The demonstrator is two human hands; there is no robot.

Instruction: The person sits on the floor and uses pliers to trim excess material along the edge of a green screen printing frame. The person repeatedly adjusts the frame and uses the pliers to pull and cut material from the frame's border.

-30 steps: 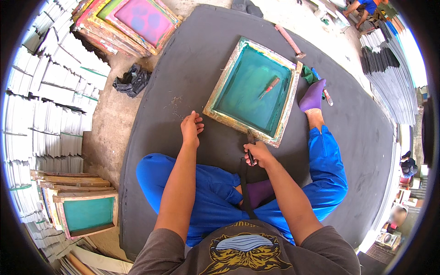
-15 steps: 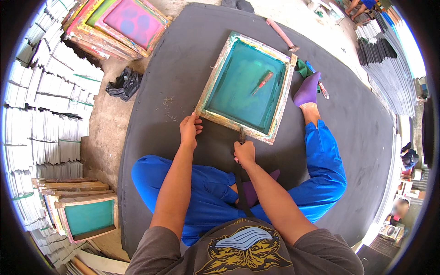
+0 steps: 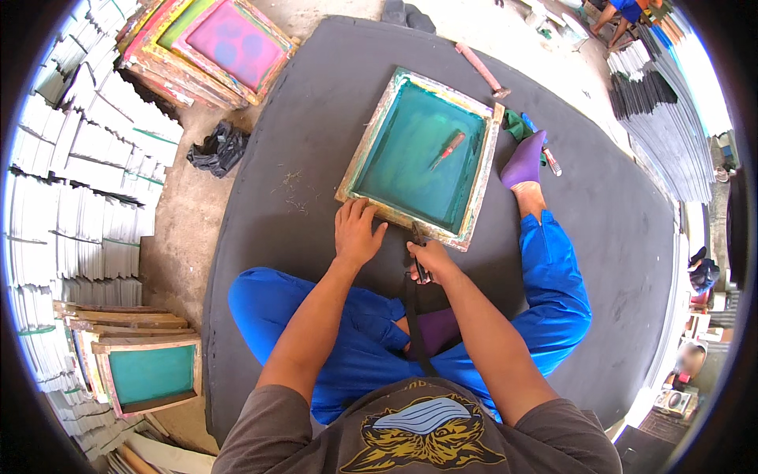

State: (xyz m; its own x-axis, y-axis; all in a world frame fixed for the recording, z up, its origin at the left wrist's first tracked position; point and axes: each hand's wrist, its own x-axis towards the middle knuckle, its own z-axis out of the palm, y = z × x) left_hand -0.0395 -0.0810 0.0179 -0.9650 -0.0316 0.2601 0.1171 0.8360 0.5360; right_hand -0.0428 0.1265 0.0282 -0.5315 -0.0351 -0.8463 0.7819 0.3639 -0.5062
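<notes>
The left hand (image 3: 355,233) lies flat, fingers (image 3: 353,212) spread, tips touching the near edge of the teal screen frame (image 3: 418,158) on the grey mat (image 3: 316,118). The right hand (image 3: 429,261) has its fingers curled tight around a dark tool (image 3: 418,249) at that same edge. Both forearms reach forward over blue trousers. Since a moment ago the frame sits nearer and the left hand has moved onto it.

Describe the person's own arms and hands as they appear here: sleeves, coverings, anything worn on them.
Both arms are bare from the short grey-brown T-shirt sleeves down. The left hand and right hand wear no gloves, and no watch, ring or wristband shows on either. The forearms enter from the lower edge of the head view, over blue trousers. A dark strap hangs down between the arms.
</notes>
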